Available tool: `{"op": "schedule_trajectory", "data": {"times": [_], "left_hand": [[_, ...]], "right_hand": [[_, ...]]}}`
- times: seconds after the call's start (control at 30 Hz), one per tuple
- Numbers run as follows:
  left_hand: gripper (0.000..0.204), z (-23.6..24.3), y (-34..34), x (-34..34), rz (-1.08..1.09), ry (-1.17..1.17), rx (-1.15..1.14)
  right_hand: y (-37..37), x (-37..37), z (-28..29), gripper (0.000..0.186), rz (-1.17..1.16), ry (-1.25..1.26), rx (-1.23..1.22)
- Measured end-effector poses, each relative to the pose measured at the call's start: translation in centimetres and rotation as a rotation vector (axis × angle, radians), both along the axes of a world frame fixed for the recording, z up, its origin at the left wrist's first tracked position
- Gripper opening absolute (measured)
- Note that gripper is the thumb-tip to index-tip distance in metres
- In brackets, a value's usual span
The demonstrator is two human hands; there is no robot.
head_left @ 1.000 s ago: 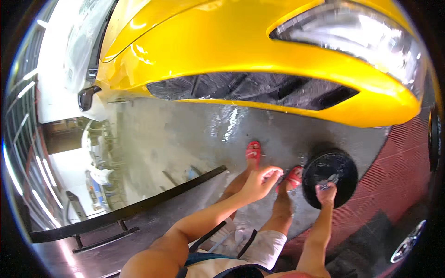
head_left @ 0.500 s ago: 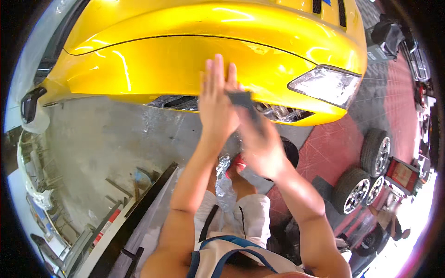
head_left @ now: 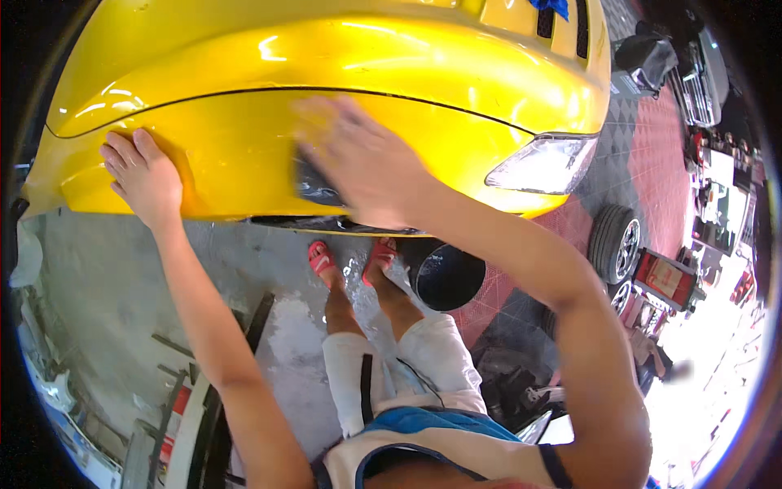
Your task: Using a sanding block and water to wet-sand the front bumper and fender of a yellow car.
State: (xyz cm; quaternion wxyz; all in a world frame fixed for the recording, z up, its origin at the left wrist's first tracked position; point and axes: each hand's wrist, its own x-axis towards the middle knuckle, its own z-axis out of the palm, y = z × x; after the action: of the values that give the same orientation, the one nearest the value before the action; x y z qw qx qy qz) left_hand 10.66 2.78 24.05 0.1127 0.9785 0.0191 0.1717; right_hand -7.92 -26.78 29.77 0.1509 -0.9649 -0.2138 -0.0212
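Observation:
A yellow car's front corner point(head_left: 236, 155) spans the upper part of the head view. My left hand point(head_left: 145, 178) lies on its fender side, fingers spread and nothing held. Farther right, my right hand point(head_left: 362, 163) is over the same panel, its fingers smeared by motion. A dark flat pad point(head_left: 316, 181) shows beneath the right palm, against the yellow paint; its exact kind I cannot make out. The clear headlight point(head_left: 544, 163) is to the right of that hand. Below the panel's lower edge, part of a dark opening point(head_left: 285, 222) shows.
A black bucket point(head_left: 450, 279) stands on the floor right of my feet in red sandals. Loose wheels point(head_left: 615, 244) and a red box point(head_left: 664, 279) are at the right. Long bars and panels point(head_left: 191, 407) lie at the lower left. Blue material point(head_left: 552, 6) rests on the hood.
My hands, close together before, are now apart. The left has moved left onto the fender; the right has moved left with the dark pad onto the panel. The view has shifted too.

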Motion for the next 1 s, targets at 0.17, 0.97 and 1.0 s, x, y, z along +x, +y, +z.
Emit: {"op": "schedule_trajectory", "data": {"times": [0.17,0.97,1.0], "left_hand": [[0.076,0.2,1.4,-0.4,-0.015,-0.002,-0.087],[0.076,1.4,3.4,0.8,-0.066,-0.008,-0.219],[0.076,0.1,3.6,0.8,-0.081,-0.006,-0.232]], "right_hand": [[-5.8,-3.7,-2.2,0.076,0.007,0.074,0.161],[-8.0,-4.7,-0.3,0.07,0.009,0.044,0.081],[-9.1,-4.6,-1.0,0.069,0.041,0.044,0.062]]}}
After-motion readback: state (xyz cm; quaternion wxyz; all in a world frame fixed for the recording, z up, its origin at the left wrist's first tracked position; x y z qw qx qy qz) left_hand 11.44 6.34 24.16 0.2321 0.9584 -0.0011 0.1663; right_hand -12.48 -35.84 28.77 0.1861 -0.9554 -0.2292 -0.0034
